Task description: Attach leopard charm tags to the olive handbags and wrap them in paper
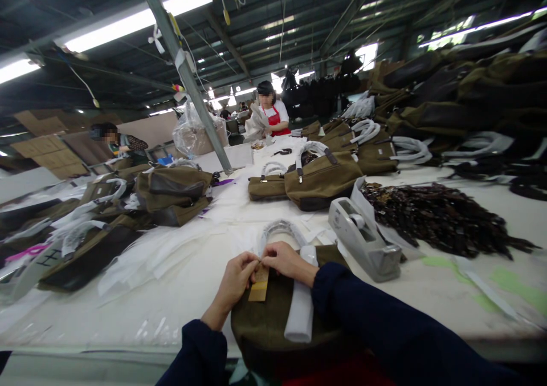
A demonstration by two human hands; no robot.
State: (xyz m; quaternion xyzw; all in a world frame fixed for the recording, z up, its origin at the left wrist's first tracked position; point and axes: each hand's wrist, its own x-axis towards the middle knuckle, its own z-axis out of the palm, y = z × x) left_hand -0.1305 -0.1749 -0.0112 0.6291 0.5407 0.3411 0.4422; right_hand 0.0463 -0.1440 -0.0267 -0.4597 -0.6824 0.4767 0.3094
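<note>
An olive-green handbag (273, 326) lies at the table's front edge, right before me. Its handles are covered in white wrap (300, 312), with one arching up behind my hands. A tan hang tag (258, 288) with a yellow band hangs over the bag's front. My left hand (239, 276) pinches the tag's top end. Close against it, the fingers of my right hand (284, 259) are pressed together at the same spot; what exactly they grip there is too small to make out. Just right of the bag stands a grey tape dispenser (363, 240).
A heap of dark brown straps (444, 215) lies at the right. More olive bags stand mid-table (325, 178), at the left (173, 195) and in a tall pile (461, 89). White sheets (158, 255) spread leftward. A slanting metal post (188, 78) rises beyond. Two co-workers appear farther back.
</note>
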